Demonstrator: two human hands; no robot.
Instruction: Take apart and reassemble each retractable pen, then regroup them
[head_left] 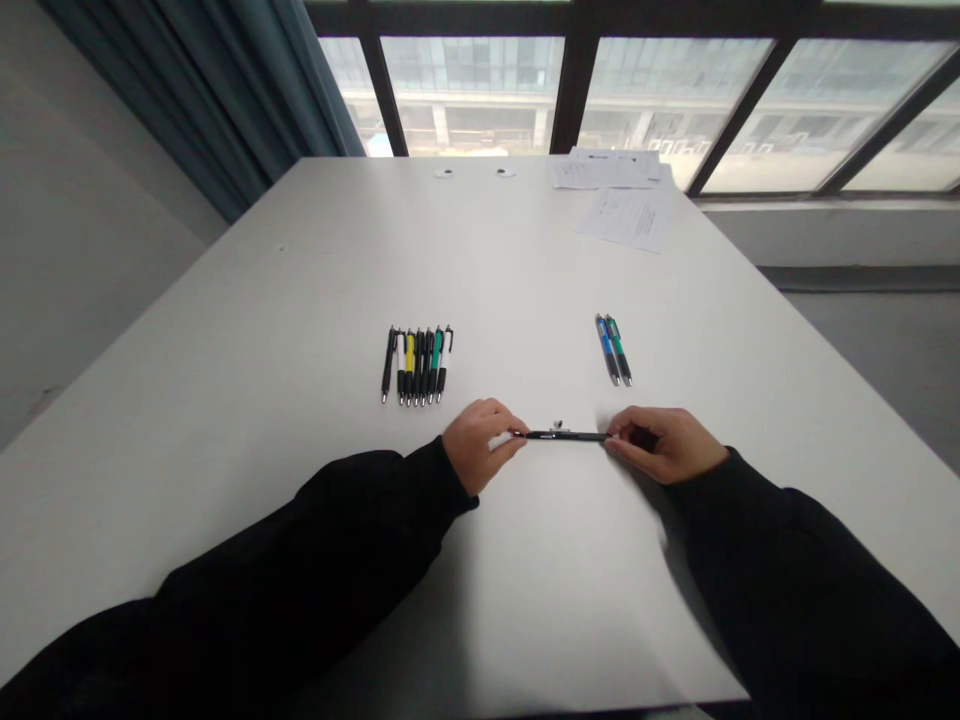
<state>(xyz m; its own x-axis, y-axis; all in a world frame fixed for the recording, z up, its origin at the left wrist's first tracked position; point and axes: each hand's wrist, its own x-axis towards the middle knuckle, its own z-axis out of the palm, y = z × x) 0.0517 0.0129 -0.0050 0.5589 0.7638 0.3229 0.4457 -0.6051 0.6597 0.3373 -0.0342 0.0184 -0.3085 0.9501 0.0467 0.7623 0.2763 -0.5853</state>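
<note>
A dark pen (568, 436) lies level between my hands, near the middle of the white table. My left hand (484, 443) pinches its left end between thumb and fingers. At its right end, my right hand (654, 442) holds it with thumb and fingertips. A small object, too tiny to make out, is just behind the pen. Farther left, several pens (418, 367) in black, white, yellow and green stand side by side in a row, lying flat. A blue pen (608, 350) and a green pen (619, 351) lie together beyond my right hand.
Printed papers (622, 217) lie at the back right of the white table (337, 250). Two small round fittings (505, 173) sit by its far edge. Behind are windows (480, 90) and a blue curtain (232, 90).
</note>
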